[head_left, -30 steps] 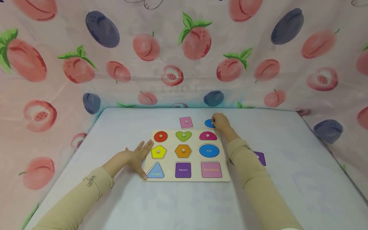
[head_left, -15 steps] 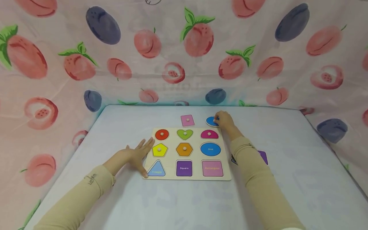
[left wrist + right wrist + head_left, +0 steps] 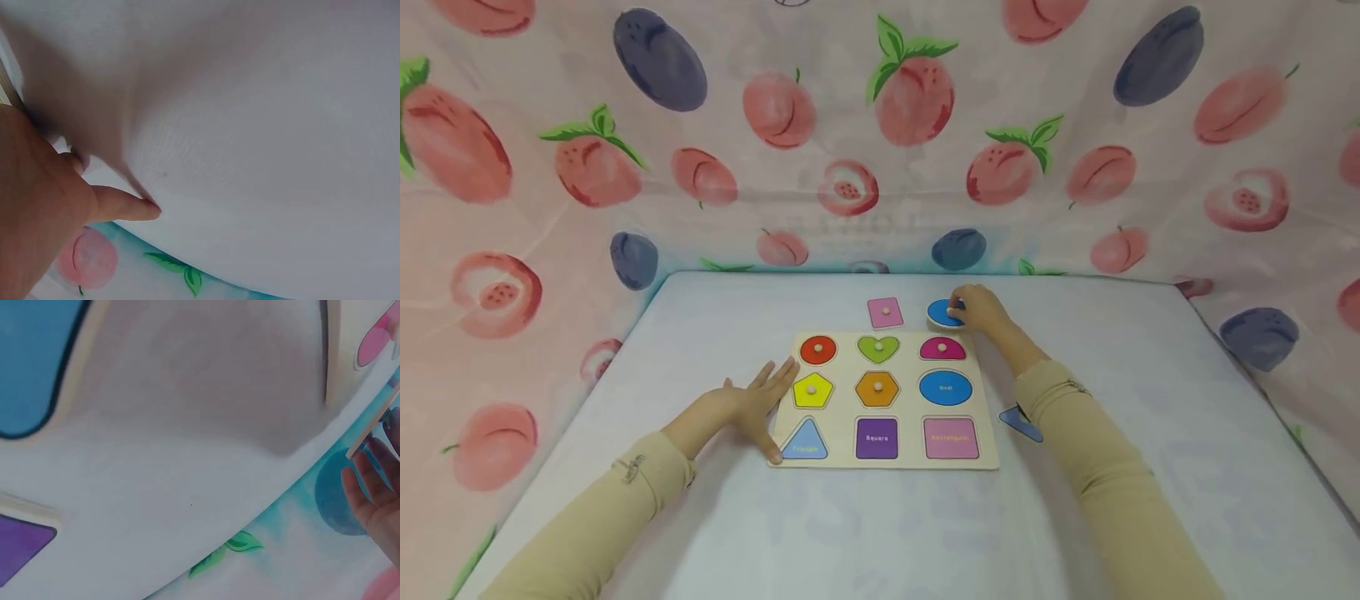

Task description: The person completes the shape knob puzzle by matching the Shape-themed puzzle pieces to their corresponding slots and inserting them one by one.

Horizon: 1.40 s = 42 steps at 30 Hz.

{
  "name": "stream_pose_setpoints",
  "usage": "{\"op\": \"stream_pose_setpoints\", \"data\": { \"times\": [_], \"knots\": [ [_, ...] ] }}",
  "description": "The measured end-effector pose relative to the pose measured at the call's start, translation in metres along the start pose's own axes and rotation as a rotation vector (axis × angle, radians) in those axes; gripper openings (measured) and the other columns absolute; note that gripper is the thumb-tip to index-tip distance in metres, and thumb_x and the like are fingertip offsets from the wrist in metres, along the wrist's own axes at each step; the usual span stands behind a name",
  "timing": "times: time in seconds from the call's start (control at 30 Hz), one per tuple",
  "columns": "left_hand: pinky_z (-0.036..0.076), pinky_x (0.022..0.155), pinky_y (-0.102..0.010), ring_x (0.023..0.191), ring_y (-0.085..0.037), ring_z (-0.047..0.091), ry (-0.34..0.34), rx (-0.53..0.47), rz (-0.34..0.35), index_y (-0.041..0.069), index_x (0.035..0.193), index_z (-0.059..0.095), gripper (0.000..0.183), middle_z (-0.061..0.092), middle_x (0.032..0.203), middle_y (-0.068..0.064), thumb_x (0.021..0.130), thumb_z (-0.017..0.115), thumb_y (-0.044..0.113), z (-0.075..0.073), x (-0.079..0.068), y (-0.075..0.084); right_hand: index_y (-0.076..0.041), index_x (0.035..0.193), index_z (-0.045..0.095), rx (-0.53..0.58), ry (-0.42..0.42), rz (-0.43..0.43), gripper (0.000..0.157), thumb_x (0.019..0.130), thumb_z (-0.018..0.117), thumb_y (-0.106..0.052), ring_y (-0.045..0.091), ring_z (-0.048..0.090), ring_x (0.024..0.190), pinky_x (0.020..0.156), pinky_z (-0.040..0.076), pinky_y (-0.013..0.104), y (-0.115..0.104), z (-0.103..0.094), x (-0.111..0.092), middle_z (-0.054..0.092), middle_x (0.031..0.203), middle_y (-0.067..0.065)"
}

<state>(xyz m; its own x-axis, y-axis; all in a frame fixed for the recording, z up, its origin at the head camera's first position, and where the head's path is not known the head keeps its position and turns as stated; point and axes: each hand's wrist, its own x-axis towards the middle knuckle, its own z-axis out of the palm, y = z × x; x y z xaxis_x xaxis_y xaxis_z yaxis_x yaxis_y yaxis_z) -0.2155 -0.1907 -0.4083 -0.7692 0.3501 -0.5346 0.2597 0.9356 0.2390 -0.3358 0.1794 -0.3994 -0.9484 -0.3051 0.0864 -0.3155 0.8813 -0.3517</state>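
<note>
My right hand (image 3: 981, 307), past the far right corner of the puzzle board (image 3: 838, 425), pinches the blue oval puzzle piece (image 3: 938, 313) by its knob. In the right wrist view the piece's edge is tilted up off the table, beside my fingers (image 3: 375, 481). My left hand (image 3: 754, 410) lies with spread fingers at the board's left edge, thumb at the near corner. Red circle, green heart, magenta half-circle, yellow pentagon and orange hexagon pieces sit in the board. Its oval (image 3: 946, 388), triangle, square and rectangle places show printed bottoms.
A pink rectangle piece (image 3: 885, 313) lies behind the board. To the board's right is a blue triangle piece (image 3: 1019, 422), partly under my right sleeve. The right wrist view also shows a purple piece (image 3: 25, 544). Fruit-patterned cloth (image 3: 850, 225) hangs behind the white table.
The blue oval piece has risen slightly from the table in my right hand. My right forearm has swung outward, uncovering the triangle piece and hiding the purple one. The left hand stays in place.
</note>
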Motion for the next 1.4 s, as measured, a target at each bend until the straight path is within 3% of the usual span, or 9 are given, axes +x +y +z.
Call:
{"op": "stream_pose_setpoints", "data": {
  "times": [0.23, 0.4, 0.6, 0.97, 1.4],
  "knots": [
    [-0.001, 0.096, -0.081, 0.144, -0.038, -0.016, -0.011, 0.007, 0.008, 0.014, 0.151, -0.012, 0.141, -0.018, 0.158, -0.008, 0.056, 0.084, 0.054, 0.000, 0.001, 0.002, 0.003, 0.097, 0.067, 0.022, -0.023, -0.050, 0.019, 0.090, 0.064, -0.015, 0.034, 0.061, 0.099, 0.093, 0.051, 0.043, -0.008, -0.005, -0.011, 0.067, 0.106, 0.021],
    [-0.001, 0.096, -0.082, 0.144, -0.039, -0.015, -0.011, 0.010, 0.006, 0.012, 0.151, -0.011, 0.141, -0.018, 0.158, -0.010, 0.056, 0.084, 0.054, -0.001, -0.001, 0.001, -0.003, 0.091, 0.068, 0.077, -0.014, -0.135, 0.022, 0.089, 0.066, -0.025, 0.028, 0.061, 0.092, 0.089, 0.053, 0.038, -0.004, -0.001, -0.015, 0.069, 0.098, 0.015],
    [0.000, 0.095, -0.082, 0.144, -0.040, -0.015, -0.023, 0.027, 0.002, 0.011, 0.151, -0.012, 0.140, -0.020, 0.158, -0.010, 0.057, 0.084, 0.054, -0.006, -0.003, 0.002, -0.001, 0.091, 0.068, 0.159, -0.063, -0.134, 0.014, 0.089, 0.065, -0.015, 0.034, 0.059, 0.107, 0.097, 0.047, 0.047, -0.023, -0.011, -0.036, 0.067, 0.110, 0.020],
    [0.000, 0.094, -0.083, 0.144, -0.040, -0.016, -0.022, 0.016, 0.011, 0.010, 0.150, -0.012, 0.142, -0.020, 0.157, -0.011, 0.056, 0.085, 0.053, -0.003, -0.003, 0.003, -0.004, 0.092, 0.068, 0.124, -0.097, -0.181, 0.013, 0.088, 0.066, -0.016, 0.036, 0.056, 0.117, 0.100, 0.045, 0.048, -0.038, -0.015, -0.067, 0.065, 0.119, 0.019],
    [0.001, 0.095, -0.082, 0.144, -0.040, -0.014, -0.017, 0.027, -0.003, 0.012, 0.151, -0.010, 0.141, -0.019, 0.158, -0.010, 0.056, 0.085, 0.052, -0.002, -0.004, 0.004, -0.004, 0.092, 0.067, 0.028, -0.146, -0.244, 0.013, 0.087, 0.067, -0.016, 0.033, 0.061, 0.110, 0.095, 0.050, 0.043, -0.035, 0.001, -0.089, 0.068, 0.109, 0.014]
  ]
}}
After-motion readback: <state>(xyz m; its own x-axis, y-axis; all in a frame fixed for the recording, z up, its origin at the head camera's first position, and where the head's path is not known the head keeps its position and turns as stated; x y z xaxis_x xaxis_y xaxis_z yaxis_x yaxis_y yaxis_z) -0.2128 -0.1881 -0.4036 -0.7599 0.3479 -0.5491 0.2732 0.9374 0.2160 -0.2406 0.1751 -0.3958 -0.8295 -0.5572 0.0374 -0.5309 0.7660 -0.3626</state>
